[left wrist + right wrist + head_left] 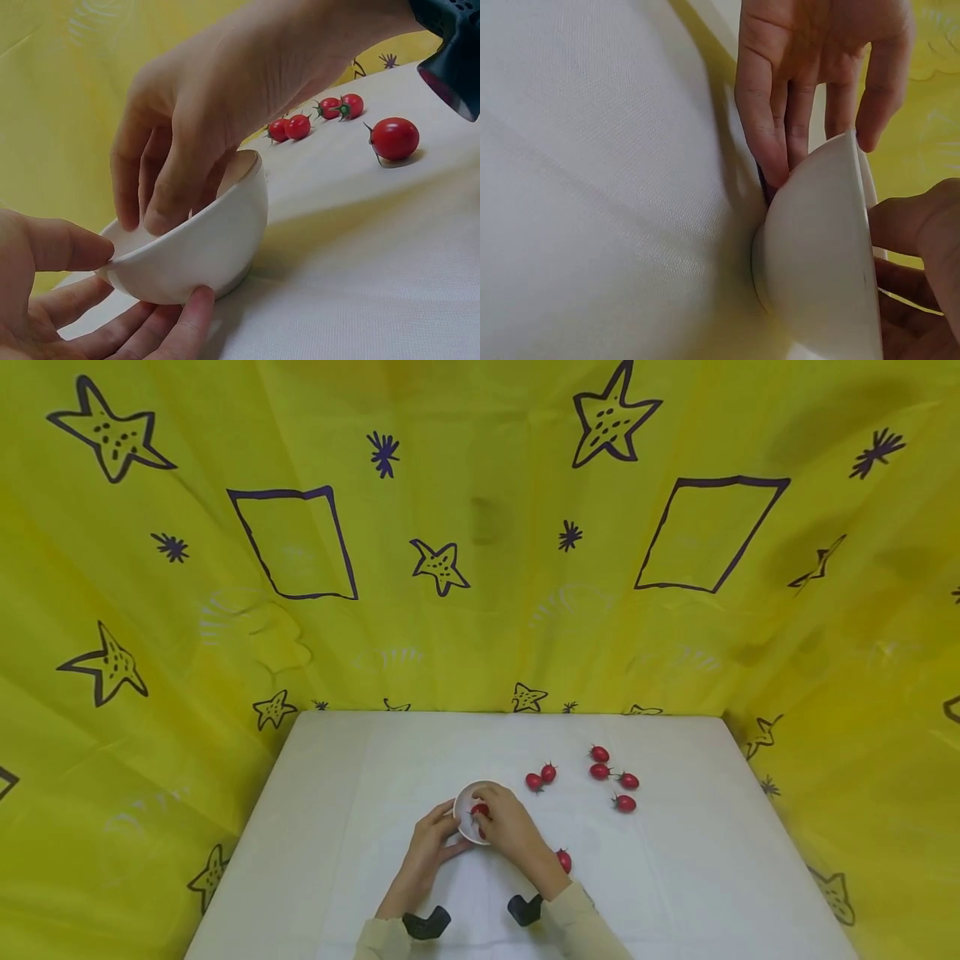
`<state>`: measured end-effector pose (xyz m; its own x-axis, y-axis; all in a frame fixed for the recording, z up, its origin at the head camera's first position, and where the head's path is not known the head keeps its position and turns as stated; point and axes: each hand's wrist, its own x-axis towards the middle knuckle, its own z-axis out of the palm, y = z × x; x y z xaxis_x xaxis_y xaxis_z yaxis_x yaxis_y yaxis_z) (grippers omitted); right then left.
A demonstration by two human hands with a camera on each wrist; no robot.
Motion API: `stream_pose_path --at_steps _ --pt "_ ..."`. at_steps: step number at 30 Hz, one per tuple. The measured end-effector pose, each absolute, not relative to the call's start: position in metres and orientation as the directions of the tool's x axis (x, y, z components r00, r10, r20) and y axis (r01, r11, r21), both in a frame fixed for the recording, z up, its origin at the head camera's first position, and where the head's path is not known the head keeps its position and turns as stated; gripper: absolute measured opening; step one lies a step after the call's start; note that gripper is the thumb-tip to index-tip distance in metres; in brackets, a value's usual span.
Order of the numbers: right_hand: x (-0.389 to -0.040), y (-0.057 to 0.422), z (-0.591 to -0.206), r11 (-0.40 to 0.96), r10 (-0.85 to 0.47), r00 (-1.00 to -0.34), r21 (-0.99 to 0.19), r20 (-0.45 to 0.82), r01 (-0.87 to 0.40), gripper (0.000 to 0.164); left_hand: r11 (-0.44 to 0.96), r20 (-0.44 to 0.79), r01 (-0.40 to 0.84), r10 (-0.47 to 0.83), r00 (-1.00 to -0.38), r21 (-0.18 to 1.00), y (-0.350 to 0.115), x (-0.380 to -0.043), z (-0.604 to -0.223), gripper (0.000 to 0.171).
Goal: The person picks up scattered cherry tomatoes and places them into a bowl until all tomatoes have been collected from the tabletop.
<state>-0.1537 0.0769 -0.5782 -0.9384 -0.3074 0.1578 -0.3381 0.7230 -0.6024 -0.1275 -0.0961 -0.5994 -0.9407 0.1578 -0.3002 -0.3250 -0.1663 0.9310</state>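
A small white bowl [465,802] stands on the white-covered table, slightly tilted. My left hand [426,850] grips its left side; in the left wrist view the thumb presses the bowl's rim [180,238] while the other fingers spread beneath the curved wall. My right hand [513,827] reaches down into the bowl from the right, pinching a red cherry tomato [479,809] between thumb and fingers. Another bit of red shows under the thumb. From the right wrist camera, the bowl's outer wall [817,247] hides the right fingertips and whatever lies inside.
One cherry tomato [564,861] lies beside my right forearm. Behind the bowl, a pair of tomatoes [549,772] sits together, and several more [599,772] lie farther right. A yellow curtain [480,635] with drawn stars surrounds the table [360,760].
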Motion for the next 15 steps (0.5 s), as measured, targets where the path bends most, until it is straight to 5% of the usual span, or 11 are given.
stream_pose_path --at_steps 15 --pt "-0.135 0.11 -0.589 0.536 -0.184 -0.916 -0.745 0.356 -0.397 0.05 -0.154 -0.296 -0.318 0.149 -0.944 0.936 -0.096 -0.128 -0.604 0.054"
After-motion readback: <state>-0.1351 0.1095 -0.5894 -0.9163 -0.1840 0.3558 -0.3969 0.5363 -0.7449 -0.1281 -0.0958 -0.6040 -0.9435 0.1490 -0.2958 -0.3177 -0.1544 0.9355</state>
